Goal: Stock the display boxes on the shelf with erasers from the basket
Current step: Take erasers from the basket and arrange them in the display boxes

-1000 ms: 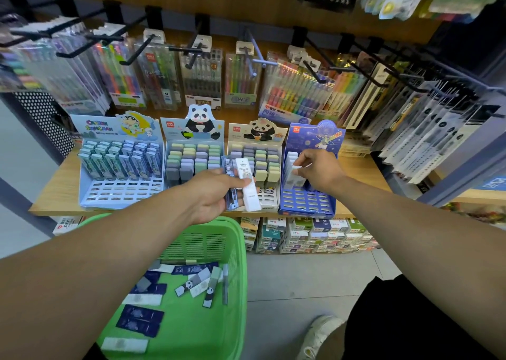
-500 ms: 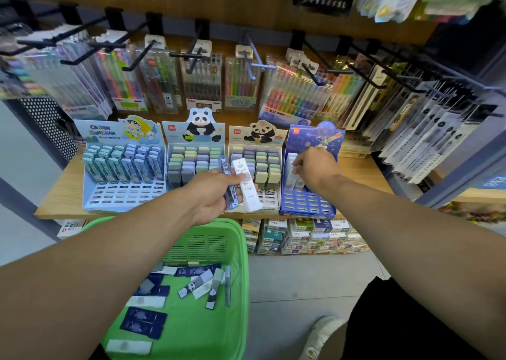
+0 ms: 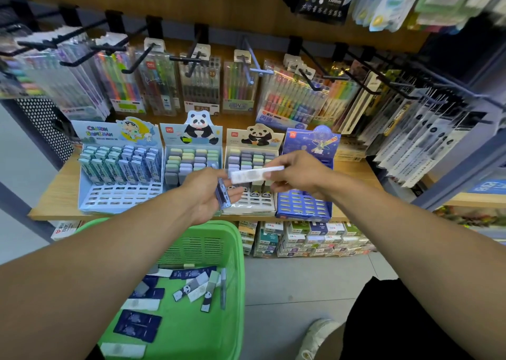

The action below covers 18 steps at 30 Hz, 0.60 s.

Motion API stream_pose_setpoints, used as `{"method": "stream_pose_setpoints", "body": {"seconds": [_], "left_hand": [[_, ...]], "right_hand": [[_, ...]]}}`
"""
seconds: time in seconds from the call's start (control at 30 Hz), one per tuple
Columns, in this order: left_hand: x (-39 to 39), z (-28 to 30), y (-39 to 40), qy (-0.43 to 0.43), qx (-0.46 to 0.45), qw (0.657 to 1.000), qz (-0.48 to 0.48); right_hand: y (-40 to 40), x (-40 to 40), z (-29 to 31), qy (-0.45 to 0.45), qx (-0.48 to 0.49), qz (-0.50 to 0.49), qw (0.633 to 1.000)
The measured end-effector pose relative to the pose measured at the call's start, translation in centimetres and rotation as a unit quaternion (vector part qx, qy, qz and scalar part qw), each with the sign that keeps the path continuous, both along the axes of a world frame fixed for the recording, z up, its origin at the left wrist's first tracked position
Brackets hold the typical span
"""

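Note:
My right hand (image 3: 297, 174) pinches a long white eraser (image 3: 253, 174) by one end, held level in front of the panda display boxes. My left hand (image 3: 208, 192) holds a blue eraser (image 3: 222, 194) edge-up in its palm. Behind the hands stand the dark blue display box (image 3: 304, 206), a white panda box (image 3: 252, 203), a second panda box (image 3: 191, 162) and a light blue cartoon box (image 3: 120, 192). Below my arms sits the green basket (image 3: 235, 250) with several white, navy and panda erasers (image 3: 191, 288) on its floor.
The boxes stand on a wooden shelf (image 3: 54, 195). Pen packs hang from black hooks (image 3: 197, 83) above it, and more hooks jut out at the right. Small boxed stock (image 3: 306, 239) fills the lower shelf. A shoe (image 3: 315, 337) is on the grey floor.
My right hand left the dark blue box and came left, taking the white eraser out of my left hand. The left hand keeps only the blue eraser.

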<state>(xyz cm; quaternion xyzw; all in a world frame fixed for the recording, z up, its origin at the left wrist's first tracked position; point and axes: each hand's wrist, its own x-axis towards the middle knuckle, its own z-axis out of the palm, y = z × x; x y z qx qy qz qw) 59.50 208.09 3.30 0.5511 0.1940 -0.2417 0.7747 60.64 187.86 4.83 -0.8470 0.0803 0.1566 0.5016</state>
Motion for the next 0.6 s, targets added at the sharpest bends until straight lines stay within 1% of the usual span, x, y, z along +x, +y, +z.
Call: {"method": "stream_pose_setpoints", "body": {"seconds": [0.07, 0.13, 0.23, 0.3, 0.47, 0.6], "left_hand": [[0.1, -0.3, 0.4, 0.009, 0.015, 1.000, 0.003], [0.1, -0.3, 0.5, 0.013, 0.026, 1.000, -0.004], [0.0, -0.2, 0.4, 0.012, 0.027, 0.999, -0.015], [-0.1, -0.1, 0.3, 0.012, 0.030, 0.999, -0.019], [-0.1, -0.3, 0.0, 0.006, 0.059, 0.998, -0.037], [-0.1, -0.4, 0.1, 0.002, 0.064, 0.997, -0.041]], "right_hand": [[-2.2, 0.4, -0.1, -0.019, -0.032, -0.002, 0.999], [-4.4, 0.6, -0.2, -0.036, -0.096, 0.007, 0.995], [-6.4, 0.7, -0.5, -0.062, -0.226, 0.009, 0.972], [-7.1, 0.9, -0.9, -0.075, -0.286, -0.003, 0.955], [-8.0, 1.5, -3.0, -0.088, -0.311, -0.020, 0.946], [-7.9, 1.7, -3.5, -0.091, -0.309, -0.010, 0.946]]}}
